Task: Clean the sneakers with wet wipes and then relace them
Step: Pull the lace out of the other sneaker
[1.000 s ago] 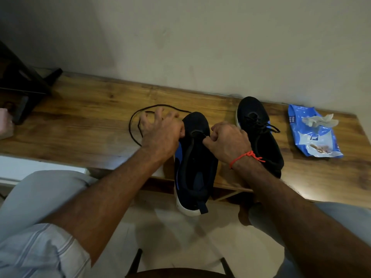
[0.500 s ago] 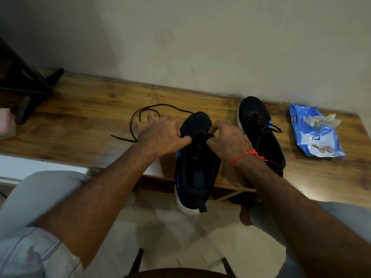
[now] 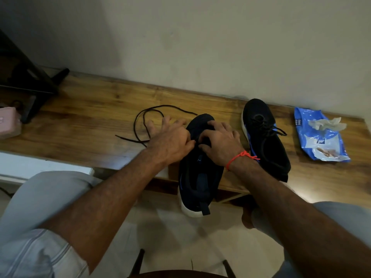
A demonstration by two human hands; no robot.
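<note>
Near sneaker (image 3: 200, 177): dark with a white sole, unlaced, lying toe away from the person; its heel overhangs the front edge of the wooden bench (image 3: 80, 121), and both hands sit on its front half.
Left hand (image 3: 170, 141): at the sneaker's left side, thumb and forefinger pinched together at the eyelet area, apparently on the lace end, though that end is too small to make out; the other fingers spread outward over the bench.
Right hand (image 3: 220, 145): resting on top of the sneaker's tongue area, fingers curled down onto the upper, thumb tip meeting the left thumb; a red thread (image 3: 241, 157) circles the wrist.
Black shoelace (image 3: 144, 121): loose on the bench just left of the left hand, looping outward, one end running under that hand.
Second sneaker (image 3: 265, 137): just right of the right hand, laced, toe near the wall.
Wet wipes pack (image 3: 319, 141): blue, far right on the bench, well apart from both hands, with a crumpled wipe (image 3: 325, 123) on top.
</note>
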